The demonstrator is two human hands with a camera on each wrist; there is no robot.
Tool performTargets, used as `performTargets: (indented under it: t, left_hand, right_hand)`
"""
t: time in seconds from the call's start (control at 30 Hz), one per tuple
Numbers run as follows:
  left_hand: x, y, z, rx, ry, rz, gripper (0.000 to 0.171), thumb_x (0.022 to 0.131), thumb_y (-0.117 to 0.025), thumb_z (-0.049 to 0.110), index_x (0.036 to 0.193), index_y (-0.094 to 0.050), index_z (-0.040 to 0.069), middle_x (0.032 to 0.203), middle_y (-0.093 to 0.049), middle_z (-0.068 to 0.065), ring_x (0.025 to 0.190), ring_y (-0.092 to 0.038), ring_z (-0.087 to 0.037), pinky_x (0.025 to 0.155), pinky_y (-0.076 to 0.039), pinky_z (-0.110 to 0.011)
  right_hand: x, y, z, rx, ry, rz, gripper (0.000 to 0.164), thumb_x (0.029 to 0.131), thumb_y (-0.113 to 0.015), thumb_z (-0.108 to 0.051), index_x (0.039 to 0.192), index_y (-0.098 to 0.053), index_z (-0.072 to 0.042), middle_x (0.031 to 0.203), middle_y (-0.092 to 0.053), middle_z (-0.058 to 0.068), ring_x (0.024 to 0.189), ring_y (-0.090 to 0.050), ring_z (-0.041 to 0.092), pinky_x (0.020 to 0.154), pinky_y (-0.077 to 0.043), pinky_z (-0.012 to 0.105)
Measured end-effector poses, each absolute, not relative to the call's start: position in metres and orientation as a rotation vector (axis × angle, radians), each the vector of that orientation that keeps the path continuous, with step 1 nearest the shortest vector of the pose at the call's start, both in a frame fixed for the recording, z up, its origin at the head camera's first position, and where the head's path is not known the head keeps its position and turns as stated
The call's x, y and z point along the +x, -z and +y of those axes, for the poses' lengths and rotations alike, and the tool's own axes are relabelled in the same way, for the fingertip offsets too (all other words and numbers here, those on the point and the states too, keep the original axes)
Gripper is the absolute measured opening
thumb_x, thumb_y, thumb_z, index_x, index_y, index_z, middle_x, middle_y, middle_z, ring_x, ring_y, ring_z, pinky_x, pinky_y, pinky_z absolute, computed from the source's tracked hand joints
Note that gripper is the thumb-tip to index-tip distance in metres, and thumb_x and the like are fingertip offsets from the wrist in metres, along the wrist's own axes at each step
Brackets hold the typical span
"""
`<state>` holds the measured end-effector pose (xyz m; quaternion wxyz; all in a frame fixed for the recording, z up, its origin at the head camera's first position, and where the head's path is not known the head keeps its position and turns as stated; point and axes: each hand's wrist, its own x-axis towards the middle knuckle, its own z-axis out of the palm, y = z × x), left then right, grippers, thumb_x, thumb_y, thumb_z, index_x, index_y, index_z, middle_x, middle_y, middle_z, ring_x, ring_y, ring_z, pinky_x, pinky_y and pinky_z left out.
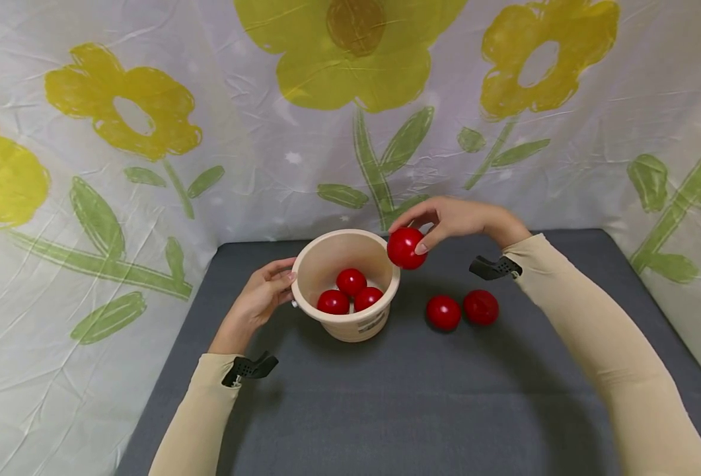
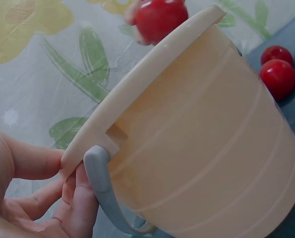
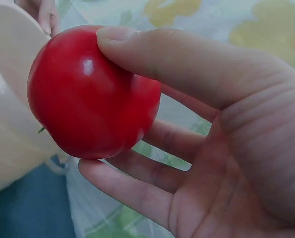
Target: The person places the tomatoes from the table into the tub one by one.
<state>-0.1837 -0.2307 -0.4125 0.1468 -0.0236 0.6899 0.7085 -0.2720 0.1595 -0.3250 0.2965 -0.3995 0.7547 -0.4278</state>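
A beige bucket [image 1: 348,330] with a grey handle [image 2: 102,178] stands on the table, three red tomatoes [image 1: 351,282] inside it. My left hand [image 1: 262,295] pinches the bucket's left rim between thumb and fingers, as the left wrist view shows close up. Beside the right rim, my right hand [image 1: 454,219] grips another tomato [image 3: 90,94], thumb on one side and fingers on the other. A bit of green stem shows on that tomato in the right wrist view. Two more tomatoes [image 1: 443,313] lie on the table to the right of the bucket.
Dark grey cloth [image 1: 409,403] covers the table. Close behind it hangs a white curtain [image 1: 255,152] printed with yellow flowers, which also runs along both sides. Each wrist wears a black strap mount [image 1: 495,268].
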Motion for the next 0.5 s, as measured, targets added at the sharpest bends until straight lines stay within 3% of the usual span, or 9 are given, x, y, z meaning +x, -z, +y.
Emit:
performTargets:
  t: [0.5]
  left_hand:
    - [-0.184, 0.414, -0.232, -0.052, -2.036, 1.989, 0.050, 0.100, -0.055, 0.008, 0.146, -0.037, -0.002, 0.106, -0.066, 0.007, 0.088, -0.067, -0.005, 0.070, -0.056, -0.018]
  right_hand:
    - [-0.293, 0.328, 0.085, -1.087, 1.059, 1.884, 0.054, 0.086, -0.070, -0.012, 0.139, -0.057, -0.010, 0.136, -0.061, 0.007, 0.120, -0.056, 0.027, 0.096, -0.055, 0.039]
